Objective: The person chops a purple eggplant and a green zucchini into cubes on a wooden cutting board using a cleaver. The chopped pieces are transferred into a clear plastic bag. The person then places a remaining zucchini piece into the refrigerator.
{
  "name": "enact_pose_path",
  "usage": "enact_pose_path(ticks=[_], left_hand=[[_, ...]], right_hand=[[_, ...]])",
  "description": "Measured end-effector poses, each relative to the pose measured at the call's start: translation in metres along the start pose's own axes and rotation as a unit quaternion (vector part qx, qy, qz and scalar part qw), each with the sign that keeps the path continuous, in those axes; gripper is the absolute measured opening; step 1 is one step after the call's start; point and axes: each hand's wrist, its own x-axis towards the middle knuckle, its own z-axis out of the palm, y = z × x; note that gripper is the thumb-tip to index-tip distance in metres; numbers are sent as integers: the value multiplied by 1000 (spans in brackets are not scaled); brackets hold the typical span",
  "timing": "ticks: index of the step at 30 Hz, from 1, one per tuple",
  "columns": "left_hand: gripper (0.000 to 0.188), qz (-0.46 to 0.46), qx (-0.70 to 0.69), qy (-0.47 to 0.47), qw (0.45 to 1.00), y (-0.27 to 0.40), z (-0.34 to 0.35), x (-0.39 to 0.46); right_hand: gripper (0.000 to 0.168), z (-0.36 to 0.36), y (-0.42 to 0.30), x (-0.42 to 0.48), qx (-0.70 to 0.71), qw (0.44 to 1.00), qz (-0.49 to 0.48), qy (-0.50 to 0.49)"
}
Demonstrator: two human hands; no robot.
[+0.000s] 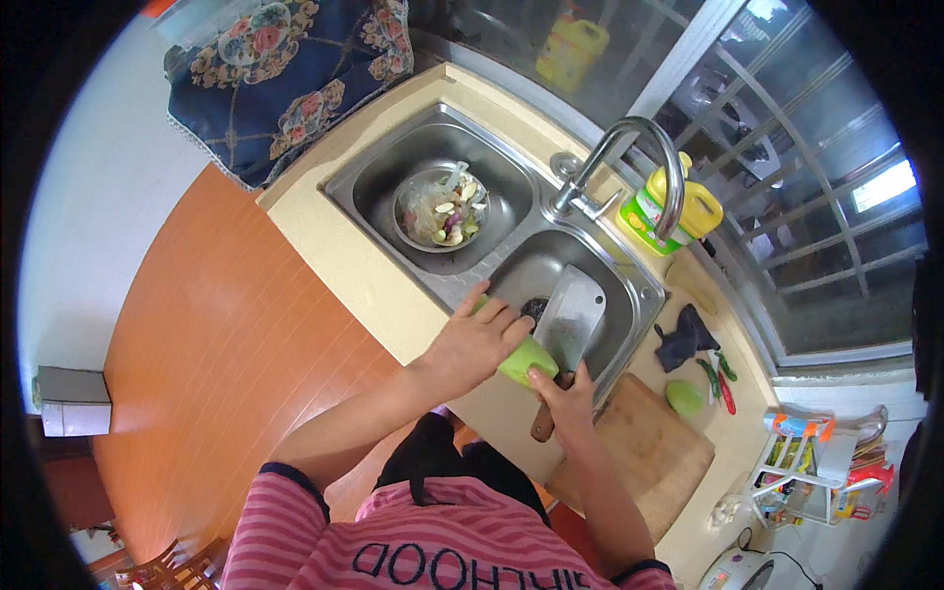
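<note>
My left hand (479,343) grips a long pale-green vegetable (529,361), perhaps a gourd or luffa, over the near edge of the right sink basin. A cleaver (571,313) has its wide steel blade over that basin, and my right hand (566,398) is closed around its wooden handle (543,424). The right thumb rests against the vegetable's lower end. In the left basin a steel bowl (441,208) holds vegetable scraps and a clear plastic bag. A wooden cutting board (641,450) lies on the counter beside my right forearm.
A chrome faucet (634,125) arches over the double sink, with a yellow detergent jug (667,210) behind it. Right of the sink lie a dark cloth (682,339), a round green vegetable (684,398) and red and green chillies (726,391). A white rack (800,476) stands farther right.
</note>
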Motion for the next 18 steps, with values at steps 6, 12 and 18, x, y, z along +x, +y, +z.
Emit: enact_pose_path(ticks=[6, 12, 18], left_hand=[[103, -202, -352, 288, 867, -44, -21, -22], [74, -334, -666, 295, 598, -50, 7, -11], [63, -351, -808, 335, 335, -98, -1, 10]], right_hand=[[40, 29, -11, 33, 225, 970, 73, -48], [32, 74, -20, 56, 234, 956, 75, -162], [21, 83, -9, 79, -14, 973, -228, -5]])
